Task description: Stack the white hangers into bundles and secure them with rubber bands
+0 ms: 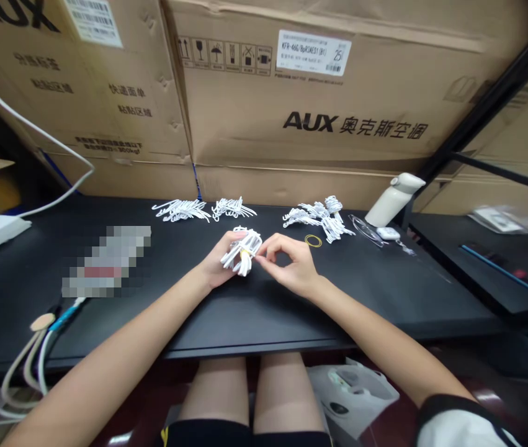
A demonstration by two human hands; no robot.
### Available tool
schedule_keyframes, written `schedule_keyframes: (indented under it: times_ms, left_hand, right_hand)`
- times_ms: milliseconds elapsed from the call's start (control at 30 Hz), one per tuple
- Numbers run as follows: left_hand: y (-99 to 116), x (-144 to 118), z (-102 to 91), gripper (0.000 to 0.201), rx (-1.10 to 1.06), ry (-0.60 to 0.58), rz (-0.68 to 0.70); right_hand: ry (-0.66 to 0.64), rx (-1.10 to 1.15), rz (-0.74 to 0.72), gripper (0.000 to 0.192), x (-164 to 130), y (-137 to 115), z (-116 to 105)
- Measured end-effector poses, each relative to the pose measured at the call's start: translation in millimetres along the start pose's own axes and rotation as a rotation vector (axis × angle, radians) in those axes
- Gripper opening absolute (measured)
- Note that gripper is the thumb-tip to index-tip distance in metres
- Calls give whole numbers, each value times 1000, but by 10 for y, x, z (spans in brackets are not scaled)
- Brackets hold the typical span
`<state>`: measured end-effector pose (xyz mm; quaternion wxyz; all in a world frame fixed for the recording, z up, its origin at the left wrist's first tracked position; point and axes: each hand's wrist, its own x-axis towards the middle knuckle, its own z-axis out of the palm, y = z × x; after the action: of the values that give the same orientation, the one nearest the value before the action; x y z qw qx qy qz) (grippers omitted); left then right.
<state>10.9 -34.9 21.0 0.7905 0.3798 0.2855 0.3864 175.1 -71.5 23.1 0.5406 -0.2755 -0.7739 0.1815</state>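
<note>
Near the middle of the black worktop (245,323), the left hand (219,264) is closed around a bundle of small white plastic hooks (241,251). The right hand (291,267) pinches its thumb and forefinger at the yellow rubber band (244,253) around the bundle. The hooks look light, stiff and slippery, likely to splay; best gripped around the middle. More bundles (182,210) lie along the back edge, and a loose band (313,241) lies nearby.

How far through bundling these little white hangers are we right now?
Done: two bundles lie at the back of the table. In hand: the left hand grips a bundle with a yellow band around it; the right hand pinches beside it. Left: a loose pile and a spare rubber band.
</note>
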Motion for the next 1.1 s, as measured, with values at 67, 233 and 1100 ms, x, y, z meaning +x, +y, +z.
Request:
schedule_keyframes:
  times_ms: [67, 233, 1100]
  left_hand:
    - [1, -7, 1, 22, -3, -3, 1]
    - [-7, 8, -15, 23, 2, -16, 28]
    - [-31, 46, -102, 40, 167, 69, 186]
  right_hand:
    - [7, 11, -23, 26, -4, -5, -2]
    - [33, -9, -62, 29, -22, 35, 23]
    - [171, 674, 870, 24, 70, 491, -71]
